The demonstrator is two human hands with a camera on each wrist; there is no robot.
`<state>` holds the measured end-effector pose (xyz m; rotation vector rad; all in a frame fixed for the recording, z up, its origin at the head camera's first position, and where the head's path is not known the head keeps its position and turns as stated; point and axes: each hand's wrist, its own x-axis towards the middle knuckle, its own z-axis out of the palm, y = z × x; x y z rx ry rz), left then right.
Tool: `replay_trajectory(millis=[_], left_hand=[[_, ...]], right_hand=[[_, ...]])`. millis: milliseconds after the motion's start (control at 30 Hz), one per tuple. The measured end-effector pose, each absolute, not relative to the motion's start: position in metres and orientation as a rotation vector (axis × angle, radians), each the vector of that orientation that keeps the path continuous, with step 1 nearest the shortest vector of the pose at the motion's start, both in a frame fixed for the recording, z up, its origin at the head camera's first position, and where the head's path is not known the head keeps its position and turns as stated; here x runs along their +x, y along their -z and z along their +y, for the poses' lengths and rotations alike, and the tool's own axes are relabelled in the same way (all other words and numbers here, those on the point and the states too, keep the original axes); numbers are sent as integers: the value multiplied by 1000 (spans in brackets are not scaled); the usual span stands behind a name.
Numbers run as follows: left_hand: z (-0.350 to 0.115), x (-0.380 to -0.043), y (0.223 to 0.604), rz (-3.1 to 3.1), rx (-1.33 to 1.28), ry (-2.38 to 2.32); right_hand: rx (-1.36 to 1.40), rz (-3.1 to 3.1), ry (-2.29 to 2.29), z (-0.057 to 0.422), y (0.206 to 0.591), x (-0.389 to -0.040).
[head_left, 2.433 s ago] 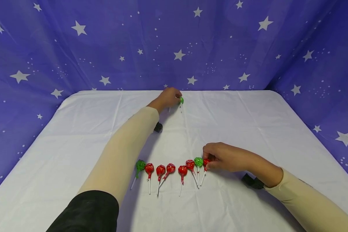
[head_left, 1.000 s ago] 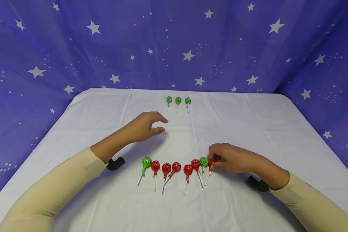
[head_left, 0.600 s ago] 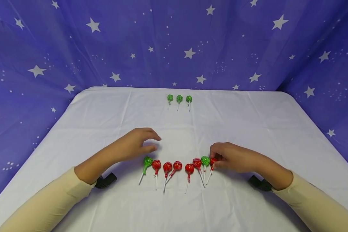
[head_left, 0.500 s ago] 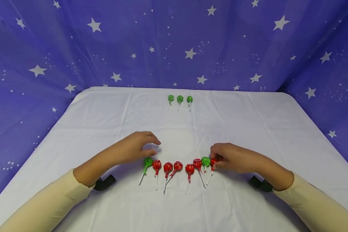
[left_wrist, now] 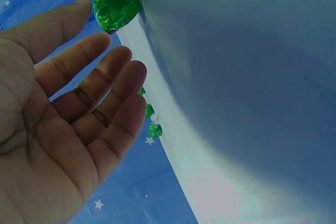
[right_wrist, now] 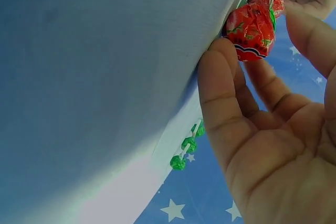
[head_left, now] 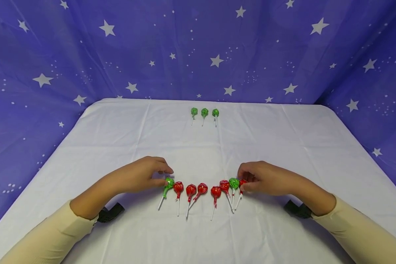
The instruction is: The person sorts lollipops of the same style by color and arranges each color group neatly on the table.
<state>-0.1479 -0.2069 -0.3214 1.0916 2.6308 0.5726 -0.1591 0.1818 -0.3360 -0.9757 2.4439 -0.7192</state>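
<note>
In the head view my left hand (head_left: 135,178) is beside the green lollipop (head_left: 168,183) at the row's left end. The thumb lies at its candy head, and in the left wrist view the loosely bent fingers (left_wrist: 118,80) stand apart from the green lollipop (left_wrist: 115,9). At the row's right end my right hand (head_left: 267,179) has its fingers curled round a red lollipop (head_left: 242,184), partly covered. From the right wrist, that red lollipop (right_wrist: 251,31) sits between thumb and fingers. Between the hands lie several red lollipops (head_left: 191,190) and a green lollipop (head_left: 234,183).
Three green lollipops (head_left: 204,112) lie in a short row near the far edge of the white-covered table (head_left: 267,132). A purple star-patterned cloth (head_left: 184,44) hangs behind and at the sides. Some sticks in the near row cross each other.
My left hand has come back from the far green lollipops, leaving three there, and has reached the green lollipop at the near row's left end. My right hand has stayed at the red lollipop.
</note>
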Motion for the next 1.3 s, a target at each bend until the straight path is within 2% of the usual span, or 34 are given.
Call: replay_trajectory(millis=[900, 1300], left_hand=[[-208, -149, 331, 2551, 1020, -742], [-208, -147, 330, 2543, 978, -759]], right_hand=[[-962, 2524, 700, 186, 334, -164], [-892, 2632, 760, 180, 309, -190]])
